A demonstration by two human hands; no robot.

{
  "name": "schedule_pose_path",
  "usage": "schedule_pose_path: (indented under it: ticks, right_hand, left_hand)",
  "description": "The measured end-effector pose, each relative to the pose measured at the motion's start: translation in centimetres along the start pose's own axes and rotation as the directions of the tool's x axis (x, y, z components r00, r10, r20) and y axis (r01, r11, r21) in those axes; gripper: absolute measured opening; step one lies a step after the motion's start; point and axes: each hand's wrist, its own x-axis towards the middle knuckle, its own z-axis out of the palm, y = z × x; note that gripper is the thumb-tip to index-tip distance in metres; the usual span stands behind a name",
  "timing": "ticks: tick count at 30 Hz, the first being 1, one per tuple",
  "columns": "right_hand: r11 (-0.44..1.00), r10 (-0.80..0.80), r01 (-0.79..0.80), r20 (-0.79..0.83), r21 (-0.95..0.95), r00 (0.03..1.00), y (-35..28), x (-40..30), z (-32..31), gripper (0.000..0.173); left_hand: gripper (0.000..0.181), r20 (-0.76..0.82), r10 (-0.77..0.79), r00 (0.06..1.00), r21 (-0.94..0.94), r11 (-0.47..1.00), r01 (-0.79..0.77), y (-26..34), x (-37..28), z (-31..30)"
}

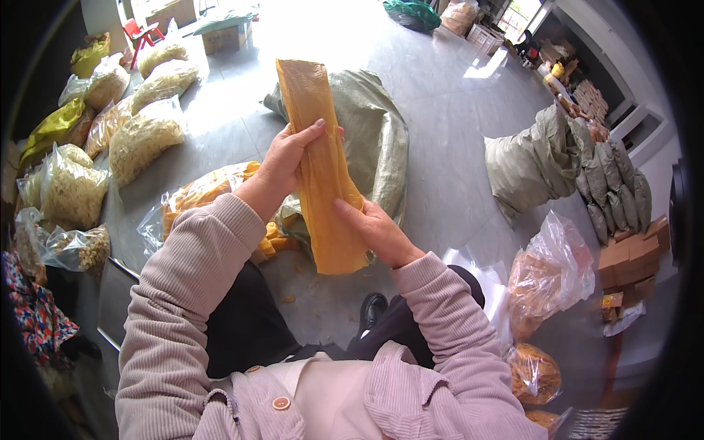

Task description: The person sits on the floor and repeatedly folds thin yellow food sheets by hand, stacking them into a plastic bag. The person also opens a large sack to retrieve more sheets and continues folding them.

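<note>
A long, flat, amber-yellow folded sheet [319, 165], perhaps dried bean curd skin, is held up in front of me between both hands. My left hand [286, 157] grips its left side around the middle, with the thumb lying across the front. Lower down, my right hand [379, 228] pinches the right edge, thumb on the front face. The fingers behind the sheet are mostly hidden. Beyond it a large grey-green woven sack [379, 132] lies on the floor. A clear plastic bag [203, 192] of similar yellow pieces sits left of the sack, partly behind my left forearm.
Clear bags of pale dried food [146, 137] line the left side. On the right are a full woven sack [531, 162], a plastic bag of orange-brown pieces [550, 275] and cardboard [630, 256]. A person in a patterned garment [38, 308] is at the left edge.
</note>
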Motion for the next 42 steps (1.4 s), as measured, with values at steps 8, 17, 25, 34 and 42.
schedule_pose_path:
  ticks: [8,17,25,34,42]
  right_hand:
    - [0.965,0.064,-0.106,0.178,0.238,0.982,-0.7,-1.0,-0.5,0.044]
    - [0.987,0.017,-0.028,0.073,0.158,0.997,-1.2,-0.6,0.2,0.051]
    - [0.978,0.171,-0.193,0.236,0.076,0.957,-0.8,-1.7,0.3,0.059]
    - [0.966,0.16,-0.199,0.226,0.163,0.961,-0.4,-1.4,0.6,0.058]
    - [0.987,0.136,-0.146,0.137,0.064,0.981,-0.1,-1.0,0.0,0.055]
  left_hand:
    - [0.037,0.125,-0.014,0.992,-0.064,0.998,0.022,0.7,-0.7,1.1]
    - [0.039,0.106,0.054,0.993,-0.163,0.986,-0.036,0.7,-0.3,0.1]
    - [0.059,0.051,0.264,0.963,-0.348,0.909,-0.231,5.7,-0.5,-2.0]
    - [0.06,-0.007,0.225,0.974,-0.295,0.931,-0.217,6.4,-0.6,-2.6]
    - [0.038,-0.195,0.324,0.926,-0.012,0.943,-0.332,6.1,0.7,-5.4]
